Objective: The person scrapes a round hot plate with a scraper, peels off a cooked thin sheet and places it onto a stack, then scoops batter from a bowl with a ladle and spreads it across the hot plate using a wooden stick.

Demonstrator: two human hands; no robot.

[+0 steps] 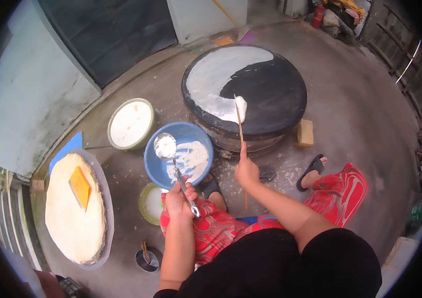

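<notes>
My left hand [179,201] is wrapped round the metal handle of a ladle [165,146], whose bowl holds white batter over the blue basin [150,166]. White batter [192,159] smears the basin's inside. In my right hand [247,171] is a thin wooden spreader [239,119], its far end on the round black griddle [275,94]. A thick lump of batter [241,107] lies against the spreader. A thin white layer [211,72] covers the griddle's left and far part, while the right part shows bare black.
A pale green basin [131,123] of white stuff stands left of the griddle. Farther left, a tall stack of round thin sheets [72,223] bears an orange scraper [79,187]. A small metal pot [147,260], a green bowl [152,203] and a yellowish block [305,133] are on the floor.
</notes>
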